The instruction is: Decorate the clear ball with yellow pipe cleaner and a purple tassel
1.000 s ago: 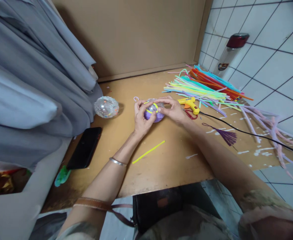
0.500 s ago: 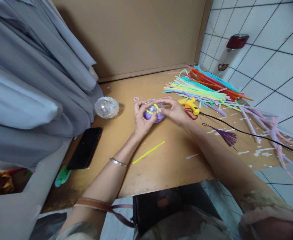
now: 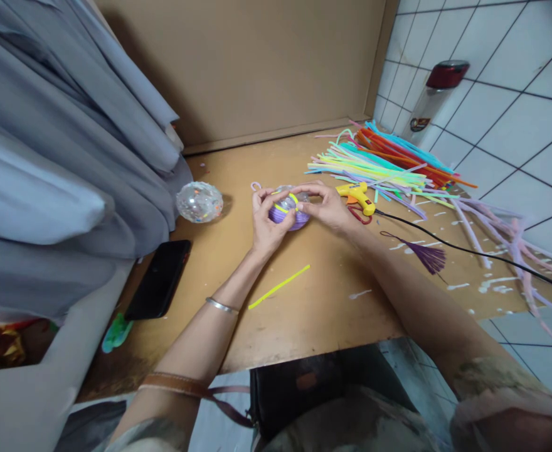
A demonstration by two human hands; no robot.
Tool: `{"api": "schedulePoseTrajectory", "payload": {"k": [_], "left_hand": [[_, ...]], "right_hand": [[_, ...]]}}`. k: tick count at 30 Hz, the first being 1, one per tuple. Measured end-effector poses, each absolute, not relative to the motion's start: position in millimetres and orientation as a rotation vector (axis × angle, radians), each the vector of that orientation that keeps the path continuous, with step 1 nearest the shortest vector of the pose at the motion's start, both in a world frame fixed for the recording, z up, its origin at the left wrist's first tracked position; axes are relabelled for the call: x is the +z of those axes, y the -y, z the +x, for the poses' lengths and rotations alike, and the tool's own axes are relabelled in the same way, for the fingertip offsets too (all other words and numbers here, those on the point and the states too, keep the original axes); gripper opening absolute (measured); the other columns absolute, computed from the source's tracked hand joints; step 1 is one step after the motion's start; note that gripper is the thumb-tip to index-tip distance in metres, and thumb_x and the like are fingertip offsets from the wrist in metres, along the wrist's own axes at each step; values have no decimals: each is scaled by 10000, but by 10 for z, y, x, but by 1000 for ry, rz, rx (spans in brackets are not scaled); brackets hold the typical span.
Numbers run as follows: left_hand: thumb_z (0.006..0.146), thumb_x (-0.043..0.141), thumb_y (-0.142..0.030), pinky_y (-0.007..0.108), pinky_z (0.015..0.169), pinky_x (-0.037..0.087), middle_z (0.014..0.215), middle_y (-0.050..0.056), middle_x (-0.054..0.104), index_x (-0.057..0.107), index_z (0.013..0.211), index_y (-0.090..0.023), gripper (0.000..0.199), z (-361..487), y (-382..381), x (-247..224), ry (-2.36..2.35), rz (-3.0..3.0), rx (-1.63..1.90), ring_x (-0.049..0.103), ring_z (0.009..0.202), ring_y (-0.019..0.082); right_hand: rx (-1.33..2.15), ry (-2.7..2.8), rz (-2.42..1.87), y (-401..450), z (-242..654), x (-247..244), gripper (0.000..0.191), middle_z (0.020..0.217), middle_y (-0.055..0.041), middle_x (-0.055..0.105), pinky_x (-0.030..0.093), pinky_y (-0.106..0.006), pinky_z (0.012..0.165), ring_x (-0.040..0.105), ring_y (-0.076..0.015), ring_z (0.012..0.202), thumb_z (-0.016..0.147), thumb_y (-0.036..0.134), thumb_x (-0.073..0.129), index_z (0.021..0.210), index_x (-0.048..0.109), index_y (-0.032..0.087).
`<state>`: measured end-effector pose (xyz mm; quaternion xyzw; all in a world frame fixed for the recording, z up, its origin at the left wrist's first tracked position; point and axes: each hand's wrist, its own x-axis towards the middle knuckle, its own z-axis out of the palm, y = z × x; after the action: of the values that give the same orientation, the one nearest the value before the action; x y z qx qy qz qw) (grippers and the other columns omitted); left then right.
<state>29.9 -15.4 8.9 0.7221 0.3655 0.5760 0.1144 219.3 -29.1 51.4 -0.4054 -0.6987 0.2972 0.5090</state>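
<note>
Over the middle of the table (image 3: 332,307), the person has a purple-and-clear ball (image 3: 298,221) between both hands. The left hand (image 3: 267,225) curls around one side, thumb low; the right hand (image 3: 327,206) grips the other, forefinger arched over the top and thumb at a yellow strip (image 3: 294,198). Whether they pinch that strip itself I can't tell. I'd judge this to be fitting the strip against the clear part, which calls for steady pressure. A loose yellow stick (image 3: 279,287) lies nearer the person. The glue gun (image 3: 358,196) sits just beyond the right wrist, close enough to get bumped; a clear ball (image 3: 199,202) and phone (image 3: 160,279) rest leftward, out of the way.
</note>
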Motion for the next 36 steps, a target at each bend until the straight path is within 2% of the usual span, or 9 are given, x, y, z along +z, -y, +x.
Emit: {"api": "schedulePoseTrajectory", "payload": {"k": [16, 31, 36], "left_hand": [[931, 623, -638, 537, 1194, 413, 1274, 94, 546, 718, 1266, -280, 499, 162, 141, 114, -915, 2207, 1590, 544, 1287, 263], [924, 658, -594, 543, 1175, 434, 1231, 95, 568, 738, 1248, -273, 463, 197, 130, 96, -925, 2175, 1635, 556, 1246, 259], [904, 686, -594, 546, 1179, 426, 1230, 93, 570, 745, 1232, -278, 459, 200, 118, 89, -934, 2153, 1644, 552, 1250, 261]], "right_hand": [[712, 1704, -976, 298, 2199, 537, 317, 1147, -52, 755, 478, -460, 1085, 663, -262, 1153, 775, 342, 825, 1082, 807, 265], [698, 1692, -998, 323, 2173, 530, 286, 1173, -36, 738, 455, -454, 1124, 655, -246, 1165, 792, 253, 797, 1075, 814, 288], [709, 1705, -958, 284, 2206, 507, 286, 1132, -40, 749, 461, -462, 1110, 654, -250, 1149, 788, 307, 821, 1073, 816, 283]]}}
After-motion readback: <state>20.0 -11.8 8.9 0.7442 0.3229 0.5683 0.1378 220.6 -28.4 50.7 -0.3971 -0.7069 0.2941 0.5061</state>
